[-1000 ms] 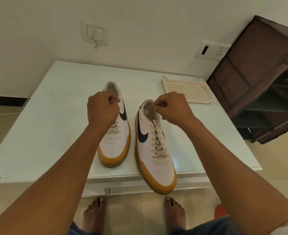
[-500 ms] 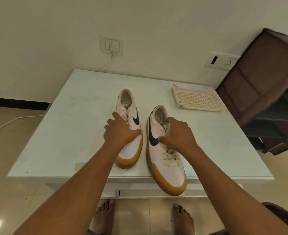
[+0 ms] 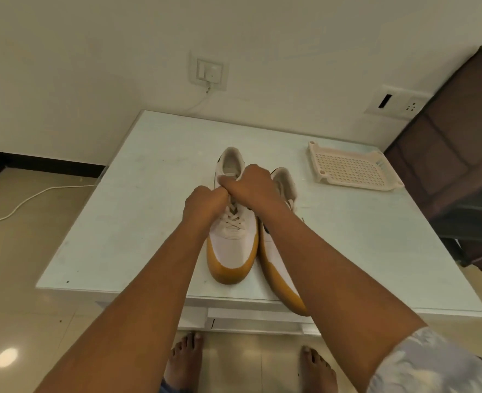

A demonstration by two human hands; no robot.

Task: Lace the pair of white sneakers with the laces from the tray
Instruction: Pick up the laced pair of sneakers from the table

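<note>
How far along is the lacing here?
Done: the tray is empty and the left sneaker shows crossed laces. In hand: left hand and right hand work at its top. Left: finishing there; the right sneaker is mostly hidden, so unconfirmed.

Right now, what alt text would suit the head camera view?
A left hand and right hand meet over the laces of a white sneaker on a table. A second sneaker lies alongside, and an empty tray sits farther right.
</note>
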